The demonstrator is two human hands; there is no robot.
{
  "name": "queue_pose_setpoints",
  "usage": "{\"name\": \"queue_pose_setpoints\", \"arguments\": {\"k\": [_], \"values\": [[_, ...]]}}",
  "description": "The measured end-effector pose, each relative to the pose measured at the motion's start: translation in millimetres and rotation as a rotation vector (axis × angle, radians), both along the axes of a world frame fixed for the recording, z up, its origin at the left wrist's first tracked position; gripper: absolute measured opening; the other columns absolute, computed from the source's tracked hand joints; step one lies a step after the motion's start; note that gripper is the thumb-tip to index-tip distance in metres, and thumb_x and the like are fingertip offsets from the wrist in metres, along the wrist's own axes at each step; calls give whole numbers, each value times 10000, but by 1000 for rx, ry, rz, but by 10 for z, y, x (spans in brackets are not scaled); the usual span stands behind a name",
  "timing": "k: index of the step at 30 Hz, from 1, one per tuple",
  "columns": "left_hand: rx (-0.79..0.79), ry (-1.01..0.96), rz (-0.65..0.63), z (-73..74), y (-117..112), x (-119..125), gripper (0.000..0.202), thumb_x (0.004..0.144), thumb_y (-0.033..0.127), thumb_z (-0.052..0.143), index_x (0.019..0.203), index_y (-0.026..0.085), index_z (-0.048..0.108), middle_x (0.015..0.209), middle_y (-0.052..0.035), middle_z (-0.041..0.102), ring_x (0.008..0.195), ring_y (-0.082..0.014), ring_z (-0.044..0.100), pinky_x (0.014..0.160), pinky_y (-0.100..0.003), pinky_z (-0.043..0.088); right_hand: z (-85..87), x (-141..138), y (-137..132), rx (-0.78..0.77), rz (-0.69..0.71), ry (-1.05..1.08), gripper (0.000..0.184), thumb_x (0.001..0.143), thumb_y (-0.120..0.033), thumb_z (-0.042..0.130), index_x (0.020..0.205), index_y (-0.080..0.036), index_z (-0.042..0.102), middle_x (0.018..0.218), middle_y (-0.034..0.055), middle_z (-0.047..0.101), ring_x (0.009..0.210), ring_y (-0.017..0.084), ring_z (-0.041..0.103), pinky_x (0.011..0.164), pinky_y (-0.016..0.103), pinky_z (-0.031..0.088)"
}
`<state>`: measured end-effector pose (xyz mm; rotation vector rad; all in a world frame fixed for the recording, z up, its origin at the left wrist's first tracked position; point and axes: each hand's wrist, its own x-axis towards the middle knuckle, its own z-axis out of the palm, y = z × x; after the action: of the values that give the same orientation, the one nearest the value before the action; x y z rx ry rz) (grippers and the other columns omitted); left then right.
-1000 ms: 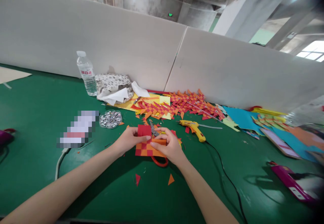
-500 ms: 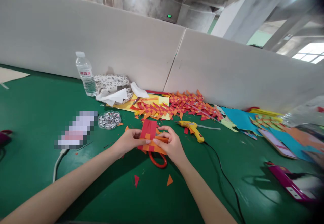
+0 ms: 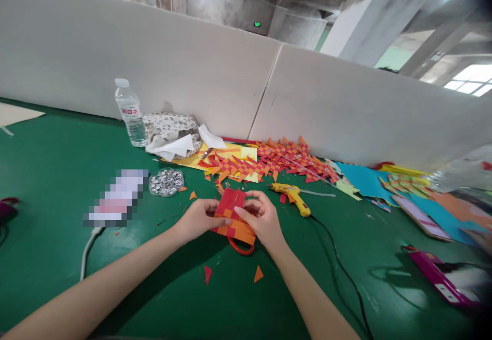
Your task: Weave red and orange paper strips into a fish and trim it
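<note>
Together, left hand [image 3: 197,220] and right hand [image 3: 263,219], fingers [image 3: 224,221] tight on the woven paper [image 3: 230,200].

Matt woven paper piece [image 3: 233,217] — on smooth green felt-like table [image 3: 57,176].

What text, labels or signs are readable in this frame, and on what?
On the water bottle label: red Chinese characters, too blurred to read.
On the green ceiling sign: too small to read.
On the pixelated object: nothing legible.
On the woven paper piece in the left hand and right hand: no text.
</note>
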<state>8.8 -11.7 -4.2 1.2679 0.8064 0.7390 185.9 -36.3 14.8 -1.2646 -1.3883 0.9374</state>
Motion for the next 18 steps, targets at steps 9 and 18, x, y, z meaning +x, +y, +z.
{"name": "queue_pose_setpoints", "arguments": {"k": [9, 18], "values": [[-52, -51, 4, 66, -33, 17, 326, 608, 255, 747, 917, 174, 679, 944, -59, 720, 838, -211, 672, 805, -372, 514, 1, -21, -24, 25, -19, -32, 344, 668, -337, 706, 927, -221, 509, 694, -5, 622, 672, 171, 621, 661, 307, 499], [8, -17, -12, 36, -52, 21, 334, 632, 295, 727, 934, 163, 677, 960, -69, 715, 873, -241, 664, 810, -399, 514, 33, -62, -49, 61, -71, -51, 312, 674, -335, 704, 902, -220, 524, 656, -11, 626, 649, 172, 628, 648, 307, 494]]}}
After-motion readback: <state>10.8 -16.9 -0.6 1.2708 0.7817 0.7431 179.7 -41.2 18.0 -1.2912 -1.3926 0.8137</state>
